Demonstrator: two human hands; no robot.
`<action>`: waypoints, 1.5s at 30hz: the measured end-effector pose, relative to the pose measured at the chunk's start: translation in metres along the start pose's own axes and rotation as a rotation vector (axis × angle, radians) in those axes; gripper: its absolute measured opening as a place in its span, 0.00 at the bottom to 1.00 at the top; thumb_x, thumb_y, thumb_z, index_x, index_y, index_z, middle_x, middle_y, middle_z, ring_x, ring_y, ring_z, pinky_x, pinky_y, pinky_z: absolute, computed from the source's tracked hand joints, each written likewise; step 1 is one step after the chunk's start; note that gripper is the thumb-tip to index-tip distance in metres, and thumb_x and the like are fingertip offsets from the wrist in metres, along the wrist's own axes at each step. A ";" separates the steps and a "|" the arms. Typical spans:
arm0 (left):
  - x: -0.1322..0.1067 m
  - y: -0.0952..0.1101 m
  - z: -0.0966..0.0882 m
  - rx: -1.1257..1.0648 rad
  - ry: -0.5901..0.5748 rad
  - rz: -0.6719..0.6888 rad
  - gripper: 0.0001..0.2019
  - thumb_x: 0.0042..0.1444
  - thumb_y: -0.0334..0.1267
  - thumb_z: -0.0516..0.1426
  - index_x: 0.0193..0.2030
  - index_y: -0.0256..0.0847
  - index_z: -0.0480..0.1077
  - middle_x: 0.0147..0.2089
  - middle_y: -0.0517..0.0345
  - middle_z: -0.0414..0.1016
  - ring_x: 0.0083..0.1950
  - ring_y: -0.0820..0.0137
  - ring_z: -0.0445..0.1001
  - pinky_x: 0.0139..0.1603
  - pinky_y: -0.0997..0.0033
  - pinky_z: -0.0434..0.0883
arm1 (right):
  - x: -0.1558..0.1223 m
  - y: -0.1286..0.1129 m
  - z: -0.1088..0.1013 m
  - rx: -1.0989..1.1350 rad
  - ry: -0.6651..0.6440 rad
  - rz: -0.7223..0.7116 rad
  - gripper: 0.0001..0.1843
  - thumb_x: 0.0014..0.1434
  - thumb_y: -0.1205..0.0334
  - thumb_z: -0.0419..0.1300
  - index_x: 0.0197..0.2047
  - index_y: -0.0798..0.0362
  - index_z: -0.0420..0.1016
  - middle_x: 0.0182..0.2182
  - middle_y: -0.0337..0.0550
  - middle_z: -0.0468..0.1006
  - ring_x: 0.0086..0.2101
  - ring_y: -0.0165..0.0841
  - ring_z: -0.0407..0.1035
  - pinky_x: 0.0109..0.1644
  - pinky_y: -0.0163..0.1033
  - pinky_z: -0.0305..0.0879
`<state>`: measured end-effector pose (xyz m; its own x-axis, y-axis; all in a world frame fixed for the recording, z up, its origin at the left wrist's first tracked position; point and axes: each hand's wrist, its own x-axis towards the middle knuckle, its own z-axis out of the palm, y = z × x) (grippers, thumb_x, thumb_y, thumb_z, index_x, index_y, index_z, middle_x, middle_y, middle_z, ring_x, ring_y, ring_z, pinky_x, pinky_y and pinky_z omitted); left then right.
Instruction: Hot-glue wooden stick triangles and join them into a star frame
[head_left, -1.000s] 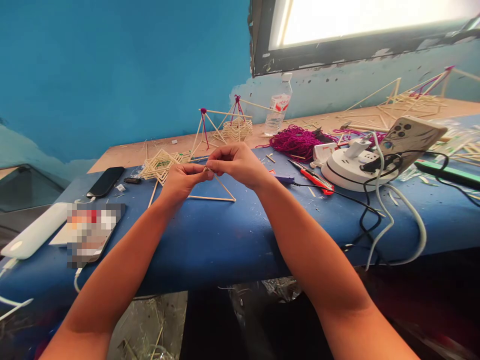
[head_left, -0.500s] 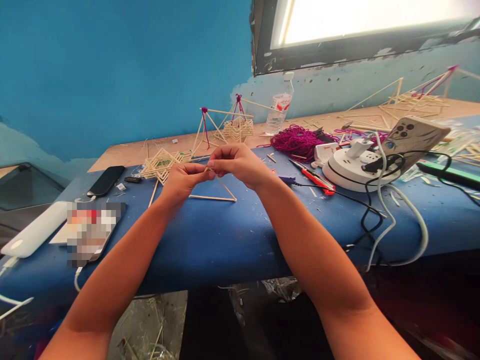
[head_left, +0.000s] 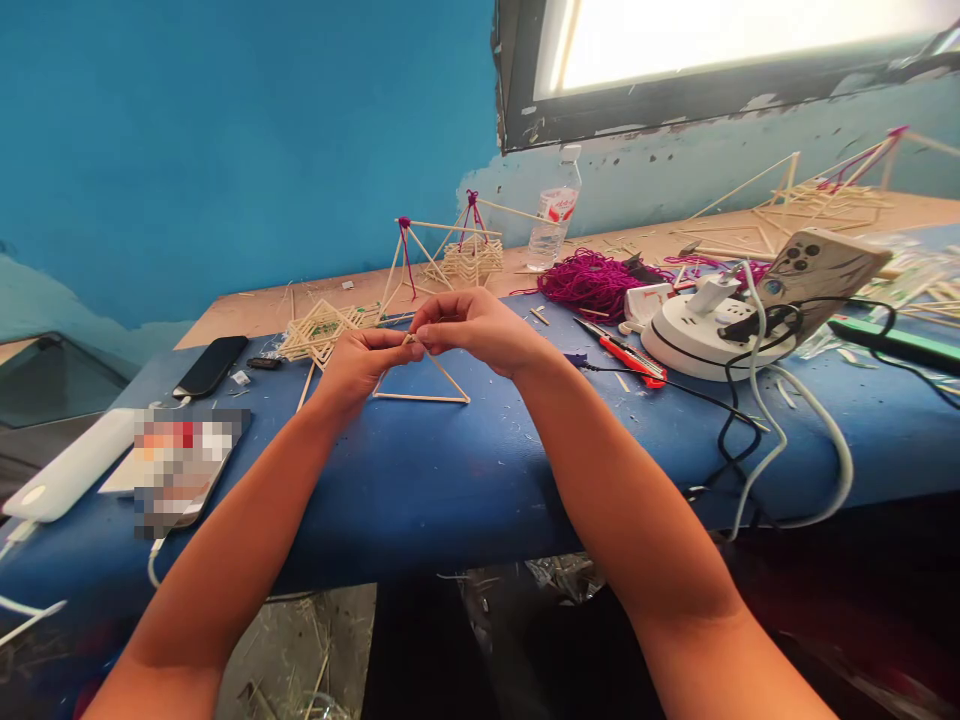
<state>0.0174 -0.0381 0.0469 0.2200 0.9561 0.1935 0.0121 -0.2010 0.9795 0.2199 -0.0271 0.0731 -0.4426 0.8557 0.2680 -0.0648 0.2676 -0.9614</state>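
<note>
A triangular frame of thin wooden sticks (head_left: 421, 398) is held up by its top corner over the blue table. My left hand (head_left: 360, 365) pinches that corner between thumb and fingertips. Right beside it, my right hand (head_left: 469, 328) is closed at the same corner, thumb against the fingers. The joint itself is mostly covered by my fingertips. Behind my left hand lies a stack of joined stick squares (head_left: 319, 335). Farther back stand stick frames (head_left: 431, 255) tied with purple string at their peaks.
A purple string bundle (head_left: 592, 283), a water bottle (head_left: 555, 215) and a red utility knife (head_left: 634, 360) lie toward the back right. Beside them a white power hub (head_left: 705, 335) trails cables and a phone (head_left: 814, 280) leans there. At left are a black phone (head_left: 211, 366) and a white power bank (head_left: 75, 465).
The triangle's lower stick shows slightly more at its left end beside my left hand. Both hands keep their pinch at the corner. The whole view has shifted slightly.
</note>
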 end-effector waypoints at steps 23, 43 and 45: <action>0.006 0.002 -0.006 -0.095 0.045 -0.113 0.26 0.35 0.57 0.81 0.36 0.41 0.88 0.40 0.47 0.89 0.39 0.63 0.83 0.50 0.60 0.79 | 0.006 0.015 0.001 -0.140 0.155 -0.018 0.06 0.49 0.69 0.72 0.33 0.55 0.82 0.30 0.38 0.81 0.32 0.28 0.73 0.39 0.36 0.68; 0.005 0.000 -0.003 -0.093 0.069 -0.093 0.27 0.34 0.57 0.82 0.36 0.41 0.89 0.39 0.47 0.89 0.40 0.63 0.84 0.50 0.61 0.78 | 0.008 0.018 0.003 -0.211 0.237 -0.003 0.06 0.50 0.71 0.70 0.33 0.55 0.87 0.28 0.40 0.84 0.30 0.30 0.74 0.36 0.36 0.69; 0.006 -0.001 -0.003 -0.097 0.078 -0.090 0.27 0.33 0.57 0.82 0.36 0.42 0.89 0.38 0.48 0.88 0.40 0.63 0.83 0.49 0.61 0.78 | 0.008 0.018 0.004 -0.244 0.246 -0.018 0.06 0.50 0.71 0.70 0.33 0.55 0.87 0.29 0.41 0.85 0.31 0.31 0.75 0.37 0.36 0.69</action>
<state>0.0159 -0.0320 0.0473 0.1458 0.9837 0.1051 -0.0668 -0.0962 0.9931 0.2112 -0.0175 0.0582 -0.2127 0.9232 0.3201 0.1585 0.3559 -0.9210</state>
